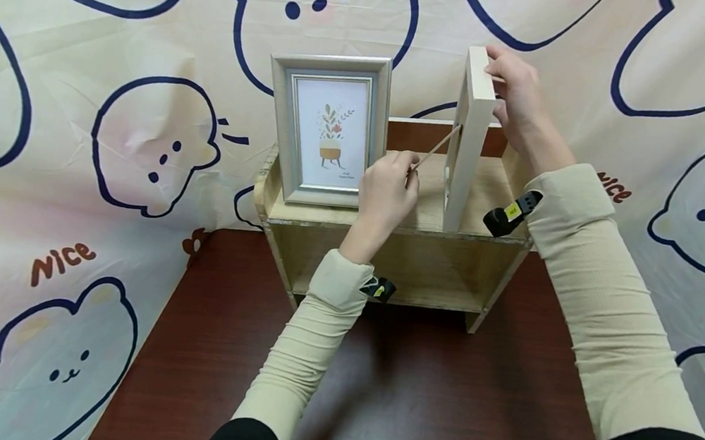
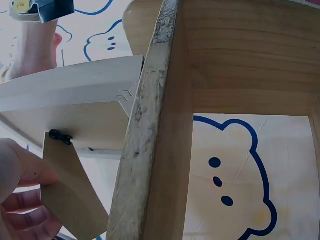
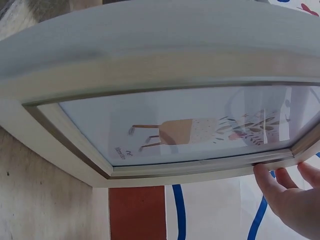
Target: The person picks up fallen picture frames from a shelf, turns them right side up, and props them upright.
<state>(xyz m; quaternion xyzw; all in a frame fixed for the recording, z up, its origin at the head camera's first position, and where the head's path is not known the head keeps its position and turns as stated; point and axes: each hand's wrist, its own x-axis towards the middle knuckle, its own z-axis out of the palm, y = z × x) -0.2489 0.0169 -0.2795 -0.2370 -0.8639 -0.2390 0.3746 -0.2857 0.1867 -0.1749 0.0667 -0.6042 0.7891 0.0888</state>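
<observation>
A cream picture frame (image 1: 476,111) stands edge-on on the top of a small wooden shelf unit (image 1: 415,232). My right hand (image 1: 520,101) grips its upper far edge; fingertips (image 3: 262,172) show along the rim in the right wrist view. Behind the frame, my left hand (image 1: 389,184) pinches its brown stand leg (image 2: 75,195), which is swung out from the back. A small black fitting (image 2: 60,136) sits where the leg meets the backing. Left of that hand, a silver-grey picture frame (image 1: 280,128) with a potted-plant print stands upright, facing me.
Beneath the shelf's top board is an open lower compartment (image 1: 386,266). The unit stands on a dark reddish-brown table (image 1: 167,358). A cloth backdrop (image 1: 171,47) with bear drawings hangs behind and to both sides. Black wrist straps (image 1: 512,213) sit on both sleeves.
</observation>
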